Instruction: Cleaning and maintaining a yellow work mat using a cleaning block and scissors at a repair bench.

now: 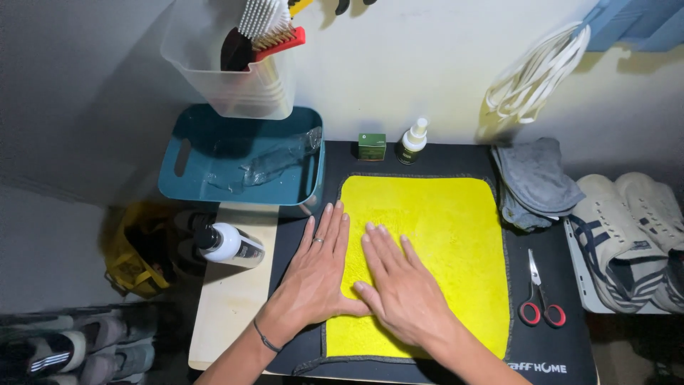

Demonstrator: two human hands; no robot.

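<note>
A bright yellow cloth (pixel 449 235) lies flat on a black mat (pixel 556 349) in the middle of the desk. My left hand (pixel 317 274) rests palm down across the cloth's left edge, fingers straight and together, a ring on one finger and a band at the wrist. My right hand (pixel 402 289) lies flat on the cloth right beside it, fingers spread slightly, thumb touching the left hand. Neither hand holds anything.
Red-handled scissors (pixel 538 299) lie right of the cloth. Grey cloths (pixel 534 178) are stacked at the back right, white sneakers (pixel 634 228) beyond them. A small green box (pixel 371 146) and spray bottle (pixel 412 141) stand behind. A teal tub (pixel 242 164), clear brush bin (pixel 235 78) and black-capped white bottle (pixel 228 244) sit left.
</note>
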